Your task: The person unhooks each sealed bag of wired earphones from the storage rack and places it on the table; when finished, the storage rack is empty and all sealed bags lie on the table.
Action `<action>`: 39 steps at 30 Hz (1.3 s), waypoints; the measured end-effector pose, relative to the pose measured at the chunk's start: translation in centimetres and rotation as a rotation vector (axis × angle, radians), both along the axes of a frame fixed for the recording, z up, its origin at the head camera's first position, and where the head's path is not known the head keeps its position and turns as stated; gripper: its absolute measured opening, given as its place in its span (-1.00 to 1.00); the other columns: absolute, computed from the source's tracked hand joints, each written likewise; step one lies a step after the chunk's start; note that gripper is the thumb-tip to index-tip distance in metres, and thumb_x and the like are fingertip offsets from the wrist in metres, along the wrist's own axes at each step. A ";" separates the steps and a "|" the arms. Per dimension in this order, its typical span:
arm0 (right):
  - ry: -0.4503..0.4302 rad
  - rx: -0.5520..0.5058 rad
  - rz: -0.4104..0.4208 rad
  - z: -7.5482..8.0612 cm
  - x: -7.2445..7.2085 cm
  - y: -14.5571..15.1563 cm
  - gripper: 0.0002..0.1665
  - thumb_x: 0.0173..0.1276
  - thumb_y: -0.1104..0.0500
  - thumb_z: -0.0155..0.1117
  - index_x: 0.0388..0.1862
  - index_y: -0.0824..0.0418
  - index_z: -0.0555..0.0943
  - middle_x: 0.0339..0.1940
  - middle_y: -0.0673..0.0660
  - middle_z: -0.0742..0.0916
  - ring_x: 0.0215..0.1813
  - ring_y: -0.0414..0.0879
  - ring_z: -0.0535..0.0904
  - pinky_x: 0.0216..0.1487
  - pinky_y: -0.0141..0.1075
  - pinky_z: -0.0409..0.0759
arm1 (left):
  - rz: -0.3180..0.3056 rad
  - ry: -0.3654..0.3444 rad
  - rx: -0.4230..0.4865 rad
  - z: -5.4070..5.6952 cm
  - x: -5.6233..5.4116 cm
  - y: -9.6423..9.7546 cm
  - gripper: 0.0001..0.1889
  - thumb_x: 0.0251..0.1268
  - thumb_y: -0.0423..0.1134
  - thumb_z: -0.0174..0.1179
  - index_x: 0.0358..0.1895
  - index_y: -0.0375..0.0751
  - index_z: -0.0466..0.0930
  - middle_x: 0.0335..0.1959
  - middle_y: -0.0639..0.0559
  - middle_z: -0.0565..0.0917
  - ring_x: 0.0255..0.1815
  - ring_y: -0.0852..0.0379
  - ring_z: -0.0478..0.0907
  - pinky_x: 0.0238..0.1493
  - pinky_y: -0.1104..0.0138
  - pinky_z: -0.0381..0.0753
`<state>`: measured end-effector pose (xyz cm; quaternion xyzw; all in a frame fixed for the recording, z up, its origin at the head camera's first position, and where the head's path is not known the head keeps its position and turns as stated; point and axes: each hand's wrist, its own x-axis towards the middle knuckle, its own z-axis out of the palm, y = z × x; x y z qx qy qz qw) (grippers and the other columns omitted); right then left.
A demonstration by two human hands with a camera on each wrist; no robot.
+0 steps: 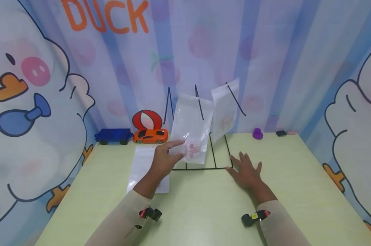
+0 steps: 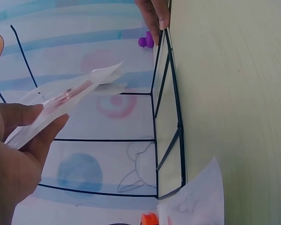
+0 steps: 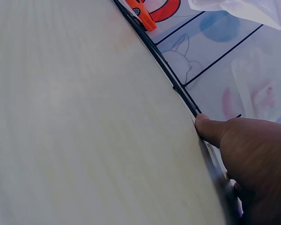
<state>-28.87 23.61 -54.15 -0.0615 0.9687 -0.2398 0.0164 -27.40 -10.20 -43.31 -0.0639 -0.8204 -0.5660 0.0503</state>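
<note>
A black wire rack (image 1: 214, 156) with upright hooks stands on the table. One white plastic pouch (image 1: 193, 116) with a pink print hangs at its middle hook, and my left hand (image 1: 164, 158) pinches this pouch's lower left edge between thumb and fingers. In the left wrist view the left hand (image 2: 18, 145) grips the pouch (image 2: 61, 101) edge-on. Another pouch (image 1: 224, 109) hangs tilted on the right hook. My right hand (image 1: 247, 172), fingers spread, touches the rack's front right corner; its thumb (image 3: 210, 129) lies against the base wire in the right wrist view.
A third white pouch (image 1: 139, 167) lies flat left of the rack, partly under the left forearm. Along the back edge are a blue toy trailer (image 1: 114, 136), an orange toy car (image 1: 150, 136), a purple knob-like piece (image 1: 257, 133) and a small black block (image 1: 281, 133). A printed curtain hangs behind.
</note>
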 end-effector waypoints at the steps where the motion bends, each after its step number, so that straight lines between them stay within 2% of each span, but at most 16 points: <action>1: 0.002 -0.001 -0.001 0.0 0.0 0.0 -0.16 0.72 -0.30 0.04 0.79 0.03 0.25 0.84 0.40 0.07 0.85 0.44 -0.17 0.56 0.69 -0.49 | -0.007 -0.012 -0.010 0.1 0.1 0.0 -0.47 0.37 -0.45 0.40 0.35 0.08 0.77 0.51 0.04 0.66 0.66 -0.10 0.46 0.55 -0.08 0.56; 7: -0.006 -0.010 -0.001 0.1 0.1 0.0 -0.16 0.72 -0.31 0.04 0.79 0.03 0.24 0.85 0.39 0.06 0.85 0.43 -0.18 0.57 0.68 -0.51 | -0.040 -0.093 -0.075 0.8 0.8 0.1 -0.54 0.43 -0.42 0.38 0.27 0.13 0.82 0.53 0.06 0.64 0.64 -0.11 0.46 0.32 0.01 0.77; 11: 0.000 -0.014 -0.006 0.2 0.0 0.0 -0.16 0.72 -0.30 0.05 0.79 0.03 0.25 0.85 0.40 0.07 0.85 0.43 -0.18 0.57 0.67 -0.52 | -0.062 -0.124 -0.104 1.3 1.0 0.4 -0.60 0.46 -0.39 0.37 0.22 0.13 0.85 0.49 0.03 0.67 0.64 -0.18 0.46 0.35 -0.06 0.74; 13: -0.003 -0.015 -0.008 0.1 0.0 0.0 -0.16 0.71 -0.30 0.05 0.79 0.04 0.25 0.85 0.40 0.07 0.85 0.44 -0.18 0.57 0.67 -0.53 | -0.064 -0.150 -0.113 1.5 1.1 0.5 -0.60 0.47 -0.37 0.37 0.22 0.18 0.85 0.51 0.04 0.66 0.65 -0.18 0.46 0.32 -0.02 0.76; 16: -0.008 -0.021 -0.007 0.0 0.1 0.0 -0.15 0.70 -0.30 0.04 0.79 0.04 0.26 0.84 0.41 0.06 0.85 0.45 -0.19 0.57 0.67 -0.54 | -0.059 -0.174 -0.114 1.7 1.3 0.5 -0.57 0.47 -0.37 0.37 0.24 0.22 0.84 0.57 0.02 0.60 0.63 -0.18 0.46 0.09 0.11 0.80; 18: -0.006 -0.026 -0.009 0.0 0.1 0.0 -0.15 0.70 -0.30 0.05 0.78 0.05 0.27 0.84 0.42 0.07 0.85 0.45 -0.18 0.57 0.67 -0.54 | -0.056 -0.183 -0.111 1.8 1.5 0.5 -0.56 0.47 -0.37 0.36 0.25 0.25 0.83 0.59 0.01 0.57 0.62 -0.17 0.46 -0.03 0.20 0.76; 21: 0.002 -0.033 -0.010 0.1 0.2 -0.1 -0.16 0.70 -0.29 0.06 0.78 0.05 0.28 0.84 0.42 0.08 0.84 0.46 -0.18 0.57 0.67 -0.54 | -0.051 -0.189 -0.104 1.9 1.7 0.6 -0.54 0.47 -0.36 0.36 0.27 0.28 0.81 0.61 0.02 0.55 0.64 -0.16 0.45 0.05 0.17 0.77; 24: -0.003 -0.030 -0.009 0.2 0.1 -0.1 -0.17 0.71 -0.27 0.06 0.79 0.04 0.26 0.84 0.40 0.07 0.85 0.44 -0.18 0.57 0.66 -0.55 | -0.046 -0.186 -0.101 2.0 2.0 0.6 -0.53 0.46 -0.36 0.37 0.29 0.28 0.80 0.62 0.03 0.55 0.67 -0.17 0.42 0.30 0.03 0.76; 27: -0.013 -0.015 -0.007 0.1 0.0 -0.1 -0.18 0.72 -0.28 0.05 0.79 0.02 0.25 0.85 0.39 0.07 0.85 0.43 -0.18 0.57 0.66 -0.53 | -0.035 -0.183 -0.099 2.1 2.4 0.5 -0.51 0.45 -0.38 0.37 0.31 0.26 0.79 0.62 0.02 0.55 0.69 -0.18 0.41 0.44 -0.10 0.68; 33: -0.015 -0.011 -0.004 0.0 -0.1 0.0 -0.17 0.72 -0.29 0.05 0.79 0.02 0.24 0.85 0.39 0.06 0.85 0.43 -0.19 0.57 0.67 -0.53 | -0.011 -0.205 -0.083 2.4 3.5 0.5 -0.47 0.45 -0.36 0.37 0.36 0.30 0.75 0.66 0.08 0.50 0.71 -0.13 0.38 0.47 -0.11 0.64; 39: -0.011 -0.009 -0.004 0.1 -0.2 0.0 -0.16 0.72 -0.29 0.04 0.79 0.03 0.24 0.85 0.40 0.06 0.85 0.44 -0.19 0.56 0.68 -0.52 | -0.016 -0.195 -0.090 2.6 4.6 0.4 -0.48 0.48 -0.35 0.34 0.37 0.29 0.74 0.68 0.06 0.47 0.70 -0.13 0.38 0.55 -0.13 0.56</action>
